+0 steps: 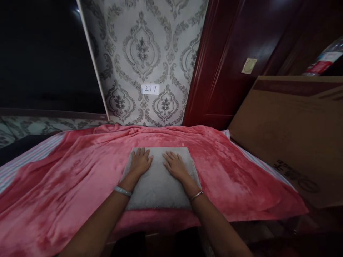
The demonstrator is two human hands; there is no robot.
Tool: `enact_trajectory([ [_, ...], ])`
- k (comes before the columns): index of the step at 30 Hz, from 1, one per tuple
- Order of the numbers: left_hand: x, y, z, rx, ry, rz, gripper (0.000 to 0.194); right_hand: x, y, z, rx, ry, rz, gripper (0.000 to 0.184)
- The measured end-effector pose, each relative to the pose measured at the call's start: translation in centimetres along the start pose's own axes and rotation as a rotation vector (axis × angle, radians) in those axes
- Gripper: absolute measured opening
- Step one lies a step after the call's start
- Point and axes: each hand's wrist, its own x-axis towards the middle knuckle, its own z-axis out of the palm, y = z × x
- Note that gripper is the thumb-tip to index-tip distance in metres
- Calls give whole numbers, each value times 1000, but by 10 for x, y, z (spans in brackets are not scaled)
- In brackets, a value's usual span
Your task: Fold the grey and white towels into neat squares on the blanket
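A grey folded cloth [158, 185] lies flat on a pink fleece blanket [75, 171] in front of me. My left hand [139, 162] rests palm down on the cloth's far left part, fingers stretched out. My right hand [175, 166] lies flat on its far right part, fingers spread as well. Neither hand holds anything. Each wrist wears a thin bracelet.
Patterned grey wallpaper [139, 53] with a small label reading 277 [150, 89] rises behind the blanket. A dark red wooden door [227, 64] stands to the right. A large cardboard box [289, 135] leans at the right, and a dark window [43, 53] fills the left.
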Motion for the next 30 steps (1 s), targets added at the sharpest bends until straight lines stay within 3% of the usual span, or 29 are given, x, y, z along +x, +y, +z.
enact_trajectory([
  [9, 0, -1, 0, 5, 11, 3, 52, 2, 1, 1, -25, 36, 125, 49],
  [19, 1, -3, 1, 3, -3, 11, 53, 0, 12, -2, -95, 141, 483, 53],
  [25, 0, -2, 0, 10, -7, 6, 54, -3, 9, -3, -114, 190, 390, 53],
  [30, 0, -2, 0, -11, 8, 12, 53, -1, 6, -2, -92, 96, 274, 50],
])
